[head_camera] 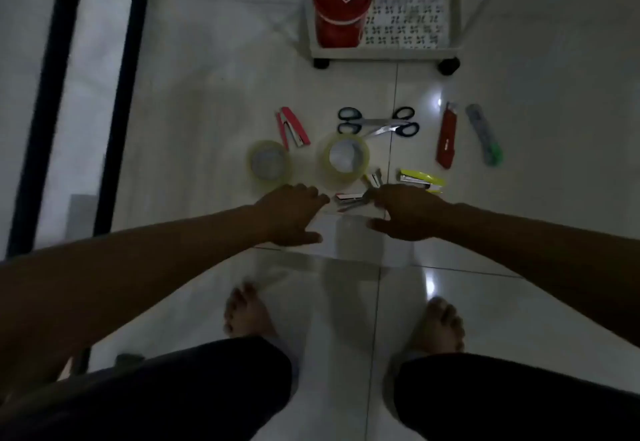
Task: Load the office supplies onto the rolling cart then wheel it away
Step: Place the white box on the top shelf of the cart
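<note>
At mid-frame left, a tape roll (269, 163) lies on the floor just above the left hand (294, 213), which is spread and holds nothing. A small stapler (349, 198) lies between the hands. The right hand (408, 213), thumb held apart, reaches the stapler's end. The white cart (454, 7) stands at upper centre.

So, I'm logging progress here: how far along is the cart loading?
Barely begun. Only a red tin stands in the cart. The left hand and right hand reach for a small stapler. Left on the floor: tape rolls, scissors, cutters, pink stapler, yellow stapler. Wheeling comes last.
</note>
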